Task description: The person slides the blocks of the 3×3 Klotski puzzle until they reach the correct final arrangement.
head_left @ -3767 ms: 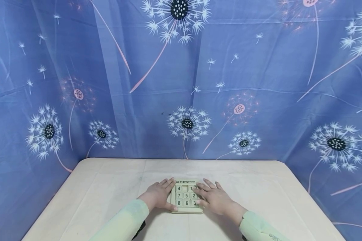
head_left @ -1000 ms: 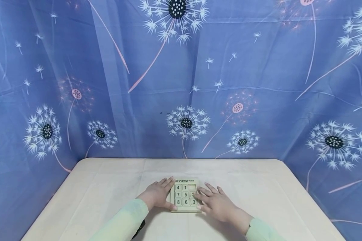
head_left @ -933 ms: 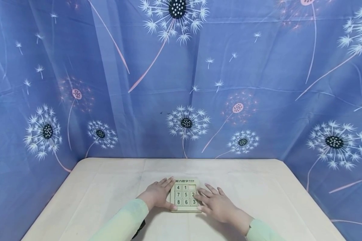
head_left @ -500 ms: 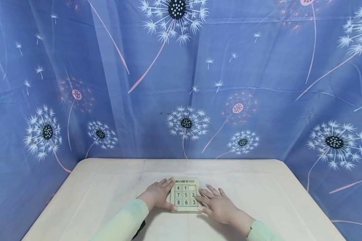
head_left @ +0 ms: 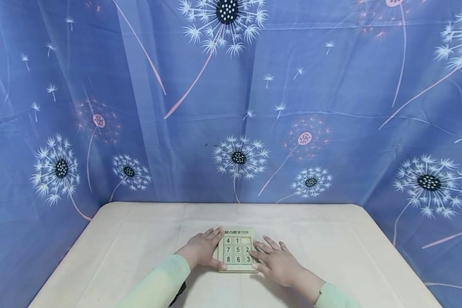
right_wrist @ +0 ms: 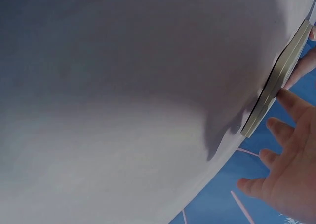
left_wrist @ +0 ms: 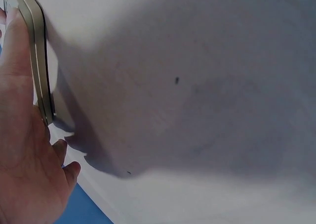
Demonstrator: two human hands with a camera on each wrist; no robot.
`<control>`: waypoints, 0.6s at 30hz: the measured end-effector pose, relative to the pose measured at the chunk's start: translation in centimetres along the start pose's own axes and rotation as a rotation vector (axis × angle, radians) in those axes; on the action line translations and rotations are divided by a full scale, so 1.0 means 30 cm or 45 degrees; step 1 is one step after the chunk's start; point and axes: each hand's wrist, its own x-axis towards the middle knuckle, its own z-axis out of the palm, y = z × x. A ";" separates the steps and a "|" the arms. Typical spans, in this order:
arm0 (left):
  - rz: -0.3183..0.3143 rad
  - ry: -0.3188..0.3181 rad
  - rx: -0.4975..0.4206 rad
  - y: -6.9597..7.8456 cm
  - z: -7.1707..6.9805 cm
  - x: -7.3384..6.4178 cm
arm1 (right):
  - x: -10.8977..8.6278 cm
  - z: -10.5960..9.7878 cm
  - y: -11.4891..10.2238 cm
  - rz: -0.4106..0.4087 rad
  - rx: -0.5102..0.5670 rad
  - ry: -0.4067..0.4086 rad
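Note:
A pale green number slide puzzle lies flat on the table. Its top row shows tile 4 and tile 1, with the vacant slot at top right. Rows 7-5-2 and 8-6-3 sit below. My left hand holds the puzzle's left side, thumb at the near corner and fingers toward the far one; the left wrist view shows the thumb over the puzzle's edge. At the right side, my right hand is spread, a fingertip at the edge of tile 2. Nothing is gripped in it.
The table has a cream cover and rounded far corners. Blue curtains with dandelion prints rise behind it and on both sides. Pale green sleeves cover both forearms.
Since the oldest frame, tile 1 has shifted left from the top right into the top middle, leaving the gap at top right. My right hand has drawn slightly right; the left stays put.

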 end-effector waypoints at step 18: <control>0.007 0.011 0.012 -0.003 0.003 -0.002 | 0.010 -0.001 -0.013 0.053 0.060 0.005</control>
